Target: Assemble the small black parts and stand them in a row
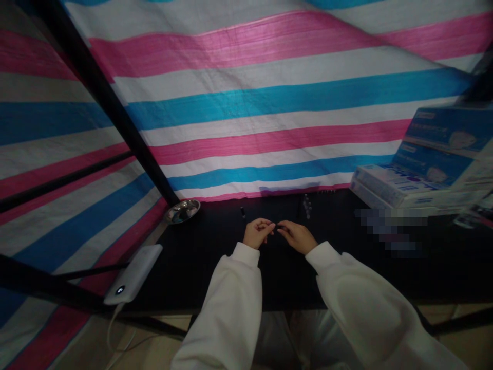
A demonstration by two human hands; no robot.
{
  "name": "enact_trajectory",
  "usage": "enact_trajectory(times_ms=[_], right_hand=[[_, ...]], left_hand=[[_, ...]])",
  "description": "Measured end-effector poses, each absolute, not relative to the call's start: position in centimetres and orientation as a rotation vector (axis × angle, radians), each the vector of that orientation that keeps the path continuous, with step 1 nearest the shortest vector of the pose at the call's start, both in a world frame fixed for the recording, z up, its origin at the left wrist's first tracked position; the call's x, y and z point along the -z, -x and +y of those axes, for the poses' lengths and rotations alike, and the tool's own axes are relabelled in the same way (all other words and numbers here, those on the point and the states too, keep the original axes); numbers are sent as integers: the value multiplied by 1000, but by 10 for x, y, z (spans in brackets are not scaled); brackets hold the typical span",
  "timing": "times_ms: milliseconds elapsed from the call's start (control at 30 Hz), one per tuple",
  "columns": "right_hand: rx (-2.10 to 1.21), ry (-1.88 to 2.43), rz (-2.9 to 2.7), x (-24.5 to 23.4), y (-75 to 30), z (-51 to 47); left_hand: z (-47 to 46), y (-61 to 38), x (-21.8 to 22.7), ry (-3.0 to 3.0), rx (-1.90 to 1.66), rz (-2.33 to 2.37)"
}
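Both my hands meet over the middle of a black tabletop (215, 257), in white sleeves. My left hand (257, 232) is curled in a pinch, fingertips pointing right. My right hand (296, 236) is also pinched, fingertips pointing left, almost touching the left ones. A small dark item sits between the two pinches; it is too small and dim to name. Just beyond the hands stand a tiny dark vial (242, 211) and a small clear bottle (307, 206).
A shiny metal dish (182, 210) sits at the table's back left corner by a black pole (115, 113). A white power bank (133, 273) with a cable lies on the left edge. Stacked blue and white boxes (423, 169) fill the right. Striped tarp walls surround.
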State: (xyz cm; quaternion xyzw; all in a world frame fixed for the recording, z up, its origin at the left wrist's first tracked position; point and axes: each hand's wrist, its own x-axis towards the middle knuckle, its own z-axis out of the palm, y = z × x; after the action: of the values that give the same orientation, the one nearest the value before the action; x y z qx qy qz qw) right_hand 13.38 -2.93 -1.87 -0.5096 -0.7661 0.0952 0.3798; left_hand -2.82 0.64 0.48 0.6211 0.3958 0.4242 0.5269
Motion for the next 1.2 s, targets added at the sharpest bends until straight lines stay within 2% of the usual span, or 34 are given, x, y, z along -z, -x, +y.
enact_trajectory(times_ms=[167,300,467,567,767,1200], right_hand=[[-199,1258,-2069,10,-123,-25],[-307,1227,-2060,2,-108,-11],[-470,1306,-1969,5,-90,25],[-468,1354,-1958,13,-79,51],[-414,1445,-1945,29,-55,86],[-440,1607,-1970,34,-35,93]], left_hand=[[5,30,-3,-1491,-1033,950],[6,32,-3,-1433,-1176,1017],[14,42,-5,-1021,-1554,1121],[18,50,-4,-709,-1651,1055],[17,53,-3,-361,-1595,957],[12,51,-3,-305,-1528,897]])
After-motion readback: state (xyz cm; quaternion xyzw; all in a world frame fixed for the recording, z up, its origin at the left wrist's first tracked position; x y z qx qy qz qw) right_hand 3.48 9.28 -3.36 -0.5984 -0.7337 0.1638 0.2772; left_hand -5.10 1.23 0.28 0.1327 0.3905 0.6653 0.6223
